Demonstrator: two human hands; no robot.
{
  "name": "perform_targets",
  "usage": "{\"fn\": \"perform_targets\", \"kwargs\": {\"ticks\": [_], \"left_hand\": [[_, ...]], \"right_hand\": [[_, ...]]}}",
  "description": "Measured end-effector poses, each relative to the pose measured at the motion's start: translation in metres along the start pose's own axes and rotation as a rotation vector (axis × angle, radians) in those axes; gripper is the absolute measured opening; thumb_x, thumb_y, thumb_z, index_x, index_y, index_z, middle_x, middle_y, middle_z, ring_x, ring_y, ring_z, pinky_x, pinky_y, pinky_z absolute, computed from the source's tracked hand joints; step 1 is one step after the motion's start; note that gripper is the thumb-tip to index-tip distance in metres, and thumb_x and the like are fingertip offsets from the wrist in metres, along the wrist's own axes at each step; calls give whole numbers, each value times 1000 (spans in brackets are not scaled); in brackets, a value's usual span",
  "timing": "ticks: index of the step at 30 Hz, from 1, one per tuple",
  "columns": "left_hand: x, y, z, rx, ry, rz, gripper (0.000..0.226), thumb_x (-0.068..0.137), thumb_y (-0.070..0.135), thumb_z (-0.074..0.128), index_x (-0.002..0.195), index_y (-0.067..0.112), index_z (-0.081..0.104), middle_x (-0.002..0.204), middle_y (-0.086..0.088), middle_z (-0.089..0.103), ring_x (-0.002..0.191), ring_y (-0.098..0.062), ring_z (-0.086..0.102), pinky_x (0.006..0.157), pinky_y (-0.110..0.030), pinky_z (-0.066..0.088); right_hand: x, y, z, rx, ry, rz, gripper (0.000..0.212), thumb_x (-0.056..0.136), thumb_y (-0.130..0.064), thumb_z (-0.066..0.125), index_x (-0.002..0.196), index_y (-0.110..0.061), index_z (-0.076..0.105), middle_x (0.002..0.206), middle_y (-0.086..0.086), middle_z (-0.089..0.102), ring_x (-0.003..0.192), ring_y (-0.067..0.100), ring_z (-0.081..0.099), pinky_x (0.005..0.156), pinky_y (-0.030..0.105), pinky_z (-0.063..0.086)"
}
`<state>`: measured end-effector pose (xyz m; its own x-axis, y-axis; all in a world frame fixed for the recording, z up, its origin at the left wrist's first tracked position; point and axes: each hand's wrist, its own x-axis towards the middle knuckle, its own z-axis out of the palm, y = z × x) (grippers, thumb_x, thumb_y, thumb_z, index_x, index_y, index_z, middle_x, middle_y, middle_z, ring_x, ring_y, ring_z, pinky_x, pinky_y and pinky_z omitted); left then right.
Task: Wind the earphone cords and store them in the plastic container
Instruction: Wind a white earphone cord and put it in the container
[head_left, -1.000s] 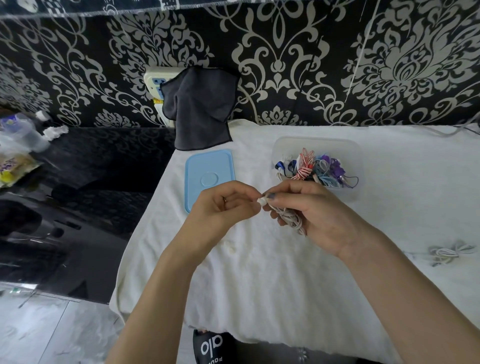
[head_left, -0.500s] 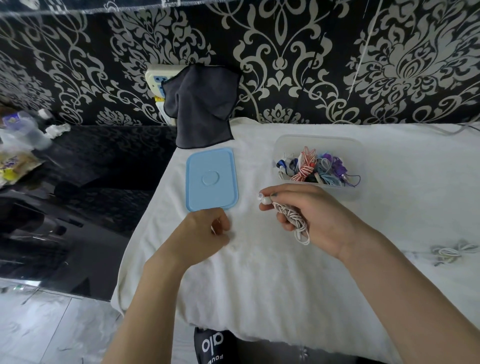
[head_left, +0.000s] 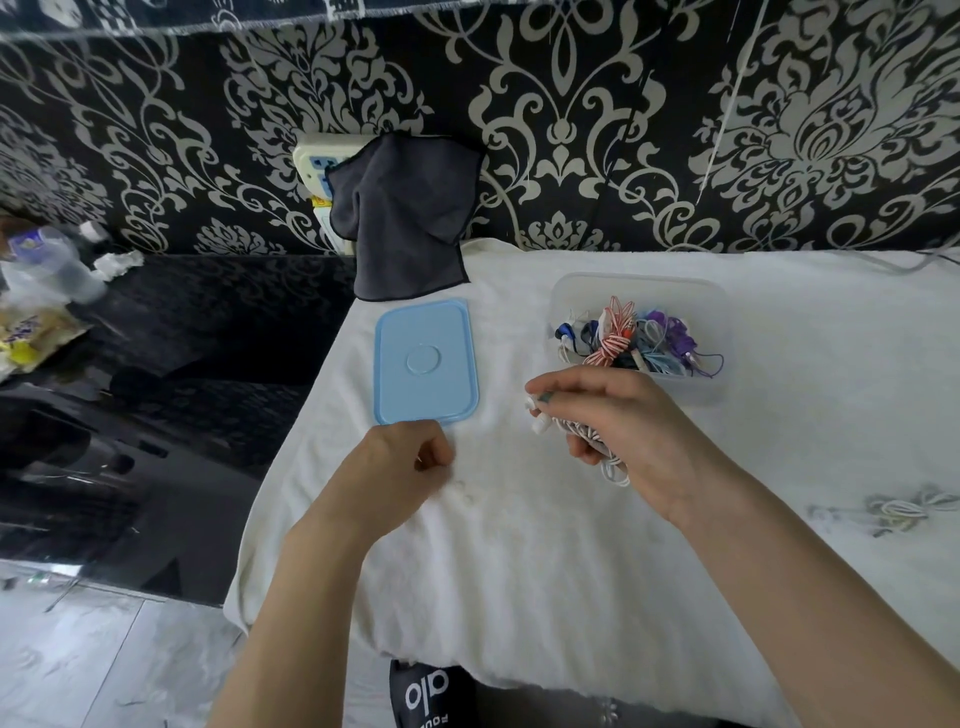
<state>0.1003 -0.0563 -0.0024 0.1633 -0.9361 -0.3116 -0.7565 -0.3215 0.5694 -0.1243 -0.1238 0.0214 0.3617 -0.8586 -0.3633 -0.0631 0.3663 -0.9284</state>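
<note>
My right hand (head_left: 626, 426) grips a wound bundle of white earphones (head_left: 597, 447), its buds sticking out at my fingertips and a loop hanging below my palm. It hovers just in front of the clear plastic container (head_left: 696, 395), which holds several coiled earphones in red-white, blue and purple. My left hand (head_left: 400, 462) rests on the white cloth with loosely curled fingers and holds nothing, just below the blue lid (head_left: 425, 361). Another white earphone bundle (head_left: 893, 512) lies on the cloth at the far right.
A white towel (head_left: 519, 571) covers the table. A dark grey cloth (head_left: 405, 218) hangs over a power strip on the patterned wall. To the left is a black glossy surface (head_left: 182, 364) with a bottle and wrappers. A black bag (head_left: 426, 696) sits below the front edge.
My left hand let go of the white earphones and dropped to the cloth below the lid. My right hand kept the bundle and shifted slightly toward the container.
</note>
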Motion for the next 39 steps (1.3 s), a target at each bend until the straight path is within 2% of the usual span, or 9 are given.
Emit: {"fn": "perform_targets", "kwargs": {"ticks": [3, 7, 10, 13, 16, 18, 25, 33, 39], "left_hand": [[-3, 17, -6, -183, 54, 58, 16, 89, 6, 68, 80, 20, 65, 81, 6, 70, 69, -9, 68, 59, -19, 44], [-7, 42, -9, -432, 46, 116, 16, 89, 0, 69, 87, 16, 68, 87, 3, 74, 87, -19, 75, 85, -46, 56], [-8, 50, -7, -517, 64, 130, 16, 88, 3, 73, 90, 18, 68, 88, 0, 76, 90, -28, 74, 86, -52, 55], [-8, 53, -5, -558, 74, 123, 14, 89, 9, 76, 93, 19, 67, 86, -1, 78, 88, -29, 73, 78, -41, 55], [-7, 53, -4, -589, 82, 139, 14, 88, 6, 76, 94, 16, 68, 85, -3, 78, 82, -13, 73, 76, -21, 52], [-7, 53, -3, -604, 84, 159, 14, 88, 3, 75, 94, 13, 68, 86, -3, 78, 80, -10, 73, 75, -16, 51], [-6, 52, -2, -635, 89, 189, 14, 88, -2, 74, 97, 8, 70, 89, -6, 78, 82, -12, 74, 77, -15, 52], [-7, 55, -2, -630, 69, 238, 19, 87, -9, 70, 97, 7, 69, 89, -2, 78, 85, -13, 75, 78, -17, 53], [-6, 53, -1, -595, 93, 269, 20, 87, -8, 70, 97, 10, 69, 94, -2, 77, 92, -18, 76, 88, -24, 56]], "right_hand": [[0, -1, 1, 18, 2, -19, 11, 90, -8, 69, 95, -14, 78, 80, 12, 71, 54, 14, 52, 48, 25, 39], [0, -3, 4, 26, 23, -45, 8, 89, -7, 70, 95, -9, 75, 81, 18, 71, 51, 14, 52, 48, 26, 38], [-1, -2, 6, -12, 22, -67, 8, 90, -6, 69, 95, -9, 74, 86, 20, 73, 52, 15, 52, 49, 26, 38], [-2, -1, 5, -49, 17, -80, 7, 90, -8, 69, 93, -12, 74, 77, 12, 73, 54, 16, 54, 48, 24, 40], [-2, -1, 5, -80, 2, -94, 5, 89, -9, 71, 91, -13, 73, 71, 3, 71, 54, 15, 55, 47, 21, 40], [-3, -1, 5, -117, -9, -113, 4, 89, -10, 72, 90, -14, 72, 69, -1, 70, 53, 15, 55, 46, 20, 40], [-2, 0, 7, -139, -2, -179, 5, 88, -14, 73, 88, -18, 73, 73, -2, 71, 53, 16, 56, 52, 28, 43], [-1, 2, 8, -164, 28, -202, 4, 88, -13, 73, 88, -18, 73, 75, -5, 72, 54, 14, 56, 50, 19, 42], [-4, 0, 9, -169, 19, -216, 4, 88, -13, 73, 86, -16, 72, 73, -3, 72, 54, 13, 56, 49, 17, 42]]}}
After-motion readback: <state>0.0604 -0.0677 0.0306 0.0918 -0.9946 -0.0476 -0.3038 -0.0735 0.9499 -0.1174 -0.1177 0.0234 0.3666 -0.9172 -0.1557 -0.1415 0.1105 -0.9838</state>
